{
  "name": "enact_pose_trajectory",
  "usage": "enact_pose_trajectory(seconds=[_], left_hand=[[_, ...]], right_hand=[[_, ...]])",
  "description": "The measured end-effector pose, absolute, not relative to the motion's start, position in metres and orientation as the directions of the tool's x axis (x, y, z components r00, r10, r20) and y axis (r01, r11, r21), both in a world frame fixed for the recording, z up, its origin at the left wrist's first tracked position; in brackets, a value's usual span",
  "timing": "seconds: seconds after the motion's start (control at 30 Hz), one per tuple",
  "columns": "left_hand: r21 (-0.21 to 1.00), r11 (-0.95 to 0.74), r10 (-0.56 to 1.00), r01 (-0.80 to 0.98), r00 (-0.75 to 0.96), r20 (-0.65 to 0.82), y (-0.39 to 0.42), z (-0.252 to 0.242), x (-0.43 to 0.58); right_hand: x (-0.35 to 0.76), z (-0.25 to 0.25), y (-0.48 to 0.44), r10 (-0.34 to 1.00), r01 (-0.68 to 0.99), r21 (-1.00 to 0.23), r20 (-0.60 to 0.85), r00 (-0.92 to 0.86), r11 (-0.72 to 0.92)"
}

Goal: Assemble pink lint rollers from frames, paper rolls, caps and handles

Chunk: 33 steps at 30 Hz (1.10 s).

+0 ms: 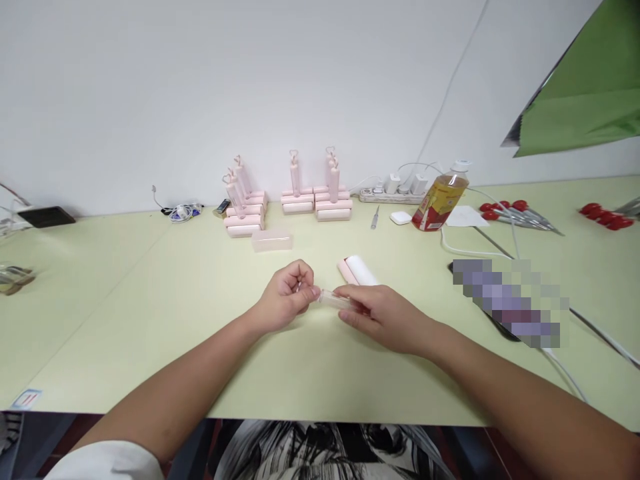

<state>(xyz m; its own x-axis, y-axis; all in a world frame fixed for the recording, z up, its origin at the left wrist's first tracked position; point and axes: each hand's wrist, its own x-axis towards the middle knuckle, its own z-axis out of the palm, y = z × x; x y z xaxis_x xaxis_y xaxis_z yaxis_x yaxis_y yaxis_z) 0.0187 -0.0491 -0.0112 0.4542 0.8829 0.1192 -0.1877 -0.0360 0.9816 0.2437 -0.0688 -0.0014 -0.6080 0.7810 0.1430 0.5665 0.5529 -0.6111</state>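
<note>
A short clear plastic tube [330, 300] lies level between my two hands, just above the table. My right hand [387, 317] wraps its right part from above, thumb and fingers closed round it. At the tube's left end my left hand [290, 297] is closed in a pinch. Its fingers hide that end, and I cannot make out whether a cap is there. Just beyond my right hand lies a pink and white lint roller [359, 270], partly covered by the fingers. A translucent pink box-shaped cover [272, 240] sits farther off to the left.
Pink rollers [334, 212] stand in groups along the wall, several with upright clear tubes [295, 177]. To the right are a power strip [393, 197], drink bottle [441, 199], red-handled tools [520, 213], cables and a blurred phone [510, 307]. A dark device [46, 216] is far left.
</note>
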Motion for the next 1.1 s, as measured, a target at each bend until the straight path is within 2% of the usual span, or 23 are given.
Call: enact_pose_trajectory(seconds=[0.1,0.27,0.37,0.47,0.57,0.67,0.8,1.1], left_hand=[[0.977,-0.051,0.868,-0.208,0.474,0.146,-0.053,-0.015,0.022],[0.976,-0.09,0.857,-0.199,0.483,0.178,-0.053,-0.014,0.024],[0.991,-0.023,0.875,-0.132,0.477,0.084,-0.05,-0.007,0.02],[0.995,0.076,0.825,0.07,0.556,-0.102,-0.046,0.003,0.012],[0.96,0.059,0.725,0.275,0.649,-0.231,-0.043,0.01,0.004],[0.932,0.013,0.632,0.363,0.719,-0.288,-0.042,0.013,-0.002],[0.925,0.026,0.52,0.379,0.785,-0.336,-0.041,0.01,-0.002],[0.953,0.046,0.567,0.301,0.777,-0.272,-0.046,0.004,0.008]], right_hand=[[0.24,0.0,-0.073,0.763,0.602,-0.55,0.106,-0.637,0.579],[0.236,-0.003,-0.075,0.782,0.617,-0.536,0.141,-0.607,0.576],[0.237,-0.005,-0.074,0.771,0.597,-0.521,0.217,-0.599,0.61],[0.24,-0.006,-0.073,0.755,0.597,-0.476,0.282,-0.592,0.645],[0.242,-0.007,-0.073,0.747,0.617,-0.43,0.281,-0.602,0.659],[0.241,-0.008,-0.075,0.729,0.615,-0.403,0.252,-0.637,0.677],[0.242,-0.007,-0.076,0.691,0.585,-0.391,0.232,-0.684,0.71],[0.245,-0.01,-0.072,0.666,0.569,-0.351,0.311,-0.679,0.744]])
